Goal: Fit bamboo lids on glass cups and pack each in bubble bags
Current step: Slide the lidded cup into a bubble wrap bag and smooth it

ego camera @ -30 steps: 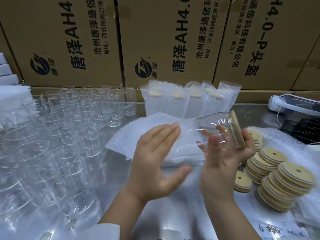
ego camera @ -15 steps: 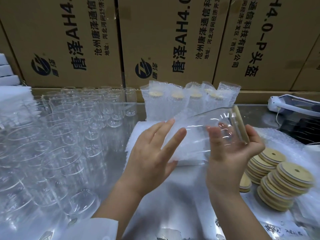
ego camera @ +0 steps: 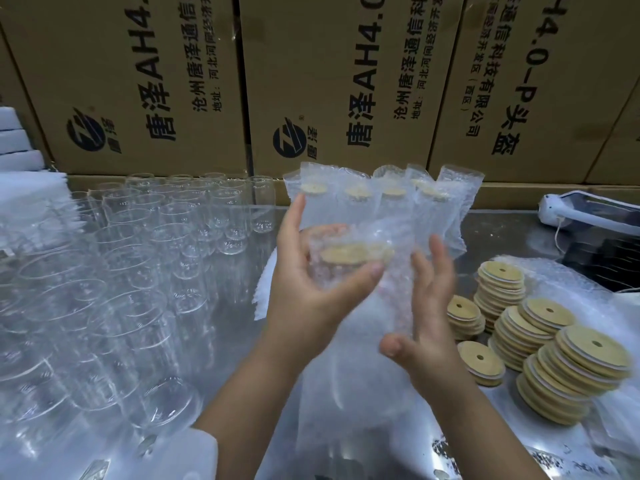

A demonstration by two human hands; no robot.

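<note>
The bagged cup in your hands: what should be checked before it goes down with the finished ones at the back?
1. Bamboo lid inside the bubble bag: ok.
2. Left hand grips the bag around the lid: ok.
3. Right hand open against the bag's side: ok.
4. Bag covers the cup's base: cannot tell, blurred.
5. Bare table beside the packed row: ok.

Wall of printed cardboard cartons (ego camera: 346, 81) behind a shiny metal table (ego camera: 502, 230)
</note>
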